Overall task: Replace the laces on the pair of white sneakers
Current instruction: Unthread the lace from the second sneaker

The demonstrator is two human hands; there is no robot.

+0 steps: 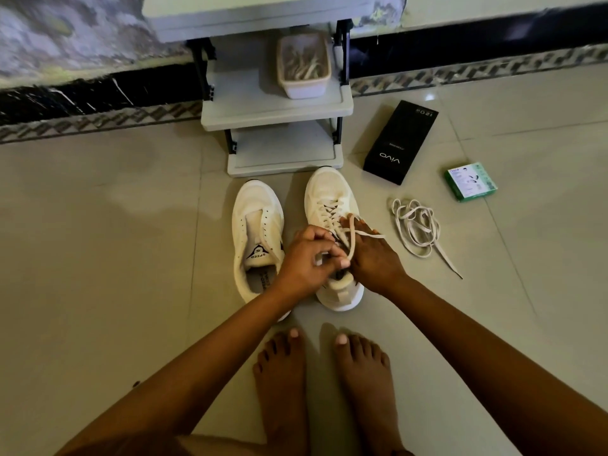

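Hands first: your left hand (309, 258) is curled over the collar of the right-hand sneaker (332, 205), fingertips pinching what looks like one end of its lace (351, 240) near the top eyelets. Your right hand (371, 255) rests on the shoe's outer side with its fingers spread fairly flat, and the lace loops up and over those fingers; whether the thumb pinches it underneath, you cannot tell from this view.

That shoe is laced across most of its eyelets, so you seem to be working at the upper rows. The lace is flat, soft and light; it will twist and slip easily, so take it close to the stiff tip when feeding an eyelet, and keep the other hand steadying the shoe, which is light enough to slide on the smooth floor tiles (98, 258).

Just beside it, to your left, the other sneaker (256, 225) stands with bare eyelets and its tongue showing, no lace in it. A loose lace (416, 230) lies in a tangle on the tiles to your right, near but apart from the shoes.

Farther out are a black phone box (399, 143), a small green box (470, 182), and a grey shelf rack (279, 110) holding a tub (303, 65) of what may be more laces. Your bare feet (329, 383) sit below the shoes.
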